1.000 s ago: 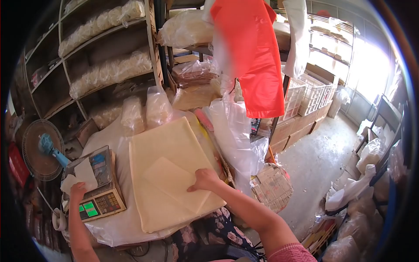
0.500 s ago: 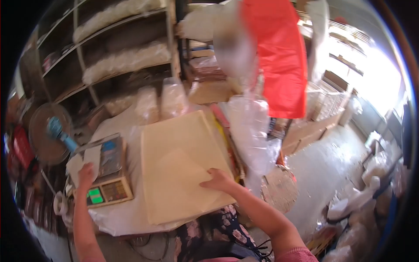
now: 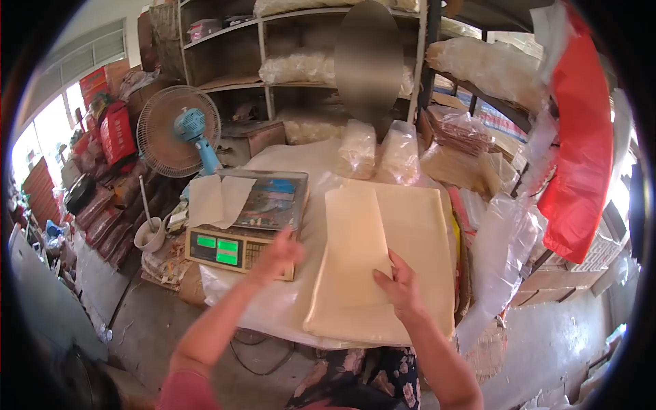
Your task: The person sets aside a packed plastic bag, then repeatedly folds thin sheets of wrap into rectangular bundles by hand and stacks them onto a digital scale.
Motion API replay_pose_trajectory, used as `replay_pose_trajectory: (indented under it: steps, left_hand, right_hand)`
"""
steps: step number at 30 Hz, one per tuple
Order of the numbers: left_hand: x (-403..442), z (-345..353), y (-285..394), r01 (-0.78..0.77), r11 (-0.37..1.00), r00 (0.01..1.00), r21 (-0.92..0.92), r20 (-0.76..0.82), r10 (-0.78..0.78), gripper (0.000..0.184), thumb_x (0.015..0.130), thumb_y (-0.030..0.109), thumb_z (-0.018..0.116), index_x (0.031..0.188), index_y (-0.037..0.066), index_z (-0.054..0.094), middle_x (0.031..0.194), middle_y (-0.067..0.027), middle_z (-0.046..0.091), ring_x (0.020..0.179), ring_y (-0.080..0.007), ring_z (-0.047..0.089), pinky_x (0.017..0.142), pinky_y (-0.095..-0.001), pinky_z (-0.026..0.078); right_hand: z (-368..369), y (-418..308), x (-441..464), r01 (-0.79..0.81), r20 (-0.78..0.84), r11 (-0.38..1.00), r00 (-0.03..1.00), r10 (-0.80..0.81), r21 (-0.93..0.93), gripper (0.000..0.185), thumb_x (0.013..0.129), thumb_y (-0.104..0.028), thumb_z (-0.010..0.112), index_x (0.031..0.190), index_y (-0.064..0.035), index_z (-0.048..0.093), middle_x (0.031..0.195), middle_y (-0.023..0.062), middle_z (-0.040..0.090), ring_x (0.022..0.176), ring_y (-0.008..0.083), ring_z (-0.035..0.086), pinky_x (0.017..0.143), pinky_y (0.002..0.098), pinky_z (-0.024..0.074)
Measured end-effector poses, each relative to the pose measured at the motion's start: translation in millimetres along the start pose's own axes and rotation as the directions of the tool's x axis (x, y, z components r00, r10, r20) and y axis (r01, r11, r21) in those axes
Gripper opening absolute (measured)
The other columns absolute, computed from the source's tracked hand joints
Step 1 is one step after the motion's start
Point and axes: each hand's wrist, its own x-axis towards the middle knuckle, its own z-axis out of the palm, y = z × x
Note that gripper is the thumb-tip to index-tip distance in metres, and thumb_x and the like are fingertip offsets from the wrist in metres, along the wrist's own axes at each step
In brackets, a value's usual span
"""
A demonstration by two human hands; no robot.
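My right hand point(image 3: 400, 283) is closed on the lower right edge of a narrow cream sheet point(image 3: 355, 236), thumb on top. That sheet lies slightly askew over a stack of large, thin cream sheets point(image 3: 427, 232), whose exact material I cannot make out. My left hand point(image 3: 277, 254), blurred by motion, is over the front right corner of a digital scale point(image 3: 236, 247) with lit green displays. Its fingers are too smeared to read. Two pale pieces of sheet point(image 3: 217, 199) rest on the left part of the scale's metal pan.
Two clear bags point(image 3: 400, 154) stand behind the stack. A blue fan point(image 3: 188, 126) and a white cup point(image 3: 149, 234) are left of the scale. Shelves point(image 3: 263, 82) with bagged goods line the back. Red plastic point(image 3: 581, 137) hangs at right.
My view has swung left. My left hand has let go of the pale pieces on the scale and moved right. My right hand has taken hold of the narrow sheet on the stack.
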Motion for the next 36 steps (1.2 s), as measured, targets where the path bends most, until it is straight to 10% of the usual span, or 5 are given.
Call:
replay_pose_trajectory:
  steps: [6, 15, 20, 27, 36]
  left_hand:
    - [-6, 33, 15, -0.157, 0.886, 0.975, -0.437, -0.212, 0.069, 0.087, 0.069, -0.012, 0.061, 0.145, 0.003, 0.023, 0.133, -0.012, 0.048, 0.115, -0.0189, 0.053, 0.098, -0.0313, 0.043]
    - [63, -109, -7, 0.059, 0.998, 0.841, 0.01, -0.54, -0.044, 0.062, 0.073, -0.002, 0.056, 0.134, 0.0, 0.042, 0.117, -0.0159, 0.057, 0.099, -0.0246, 0.058, 0.087, -0.0329, 0.047]
    - [10, -36, 19, -0.035, 0.568, 0.599, 0.822, -0.438, 0.67, 0.064, 0.075, 0.007, 0.061, 0.135, 0.003, 0.039, 0.133, -0.0203, 0.042, 0.124, -0.0354, 0.039, 0.101, -0.0459, 0.033]
    - [-47, 41, -7, -0.252, 0.685, 0.699, 0.684, -0.361, 0.617, 0.061, 0.077, 0.005, 0.06, 0.135, 0.004, 0.039, 0.133, -0.0189, 0.043, 0.125, -0.0352, 0.039, 0.104, -0.0431, 0.032]
    - [-54, 63, -42, -0.332, 0.73, 0.694, 0.597, -0.369, 0.618, 0.056, 0.077, 0.0, 0.055, 0.132, 0.003, 0.044, 0.132, -0.0181, 0.045, 0.111, -0.0315, 0.05, 0.095, -0.038, 0.04]
  right_hand:
    - [46, -5, 8, -0.028, -0.012, 0.995, 1.0, 0.027, -0.091, 0.053, 0.09, -0.006, 0.059, 0.137, -0.0005, 0.037, 0.112, 0.013, 0.062, 0.091, 0.0144, 0.063, 0.078, 0.0258, 0.0516]
    - [-12, 15, -65, 0.179, 0.204, 0.622, 0.978, -0.032, -0.762, 0.024, 0.087, -0.013, 0.058, 0.107, -0.0003, 0.063, 0.096, 0.0141, 0.067, 0.084, 0.0259, 0.066, 0.073, 0.0339, 0.0515]
    - [9, 39, -69, 0.534, 0.503, 0.322, 0.845, -0.18, -0.782, 0.019, 0.077, -0.006, 0.056, 0.093, -0.005, 0.066, 0.083, 0.0125, 0.063, 0.083, 0.0282, 0.061, 0.083, 0.0393, 0.0467]
    - [53, 65, -49, 0.636, 0.652, -0.145, 0.741, -0.161, -0.758, 0.01, 0.075, -0.01, 0.055, 0.077, -0.0069, 0.064, 0.074, 0.0064, 0.056, 0.079, 0.0248, 0.059, 0.091, 0.0474, 0.0414]
    - [95, 90, -37, 0.521, 0.532, -0.136, 0.845, -0.059, -0.843, 0.008, 0.071, -0.013, 0.058, 0.068, -0.0078, 0.063, 0.075, 0.0098, 0.063, 0.079, 0.0242, 0.062, 0.08, 0.045, 0.0474]
